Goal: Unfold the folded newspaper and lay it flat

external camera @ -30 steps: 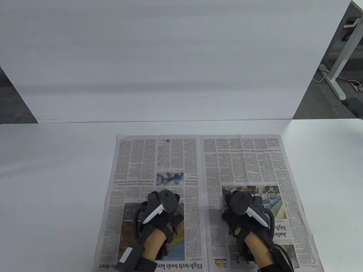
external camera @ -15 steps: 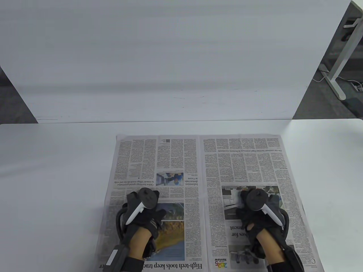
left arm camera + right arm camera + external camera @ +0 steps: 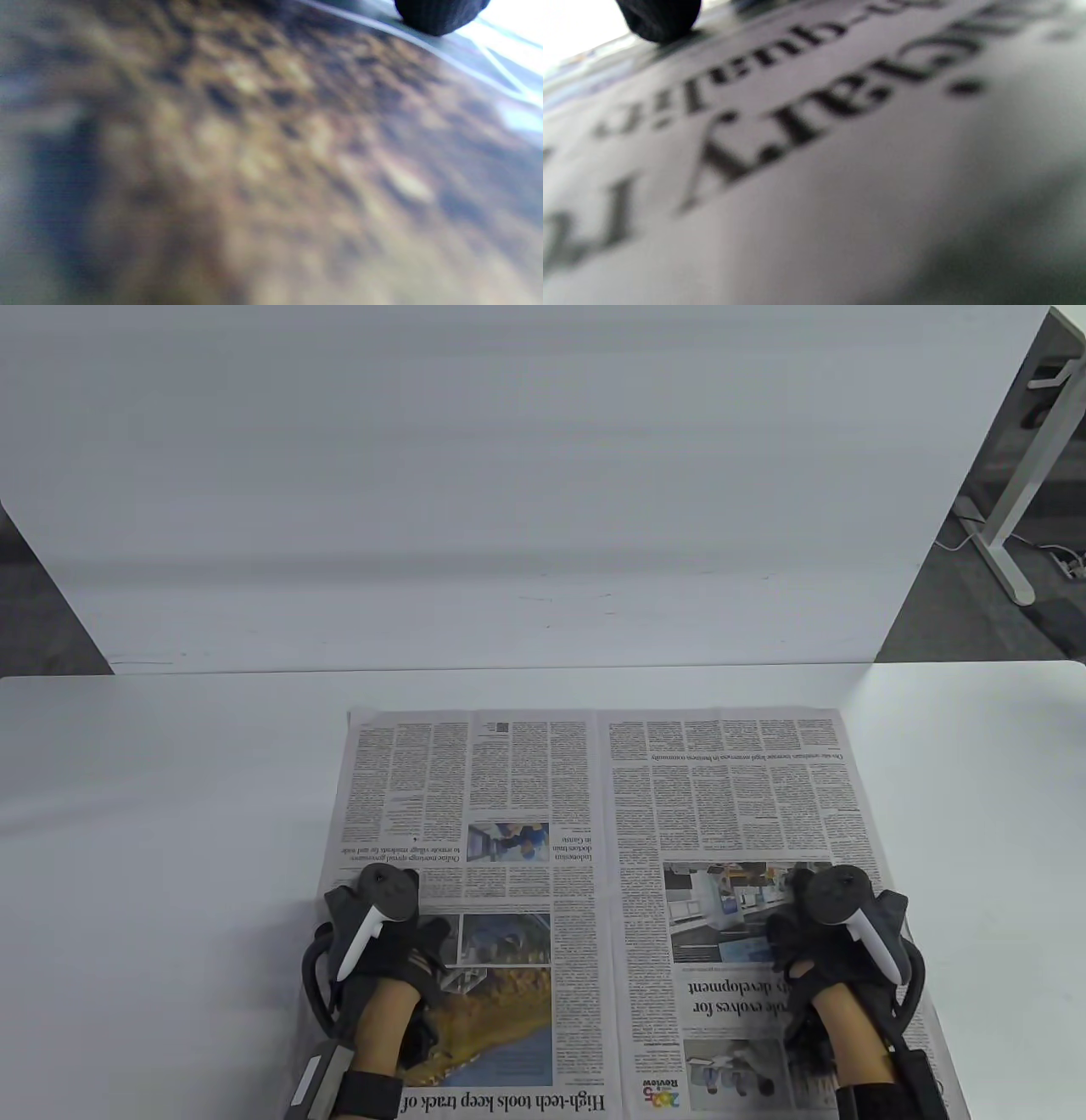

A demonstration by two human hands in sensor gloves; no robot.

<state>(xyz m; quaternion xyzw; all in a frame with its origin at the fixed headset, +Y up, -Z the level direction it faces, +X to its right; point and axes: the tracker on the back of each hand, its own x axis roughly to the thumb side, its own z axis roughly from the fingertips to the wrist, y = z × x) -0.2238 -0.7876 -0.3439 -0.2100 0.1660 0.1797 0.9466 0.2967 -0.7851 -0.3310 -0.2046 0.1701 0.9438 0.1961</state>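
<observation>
The newspaper [image 3: 594, 814] lies opened out on the white table, two pages side by side with a crease down the middle. My left hand [image 3: 382, 942] rests flat on the left page near its outer edge, beside the brown photo. My right hand [image 3: 836, 937] rests flat on the right page near its outer edge, over the headline. The left wrist view shows the blurred brown photo [image 3: 271, 169] very close, with one gloved fingertip [image 3: 441, 15] touching the paper. The right wrist view shows blurred headline print [image 3: 797, 118] and one fingertip [image 3: 657, 19] on the paper.
The white table [image 3: 153, 831] spreads to both sides of the paper. A white panel [image 3: 509, 475] stands behind the table's far edge. A desk leg [image 3: 1010, 517] stands on the floor at the far right.
Both hands have slid outward across the paper, the left hand to the left and the right hand to the right, away from the centre crease. More of the photo and the headline shows.
</observation>
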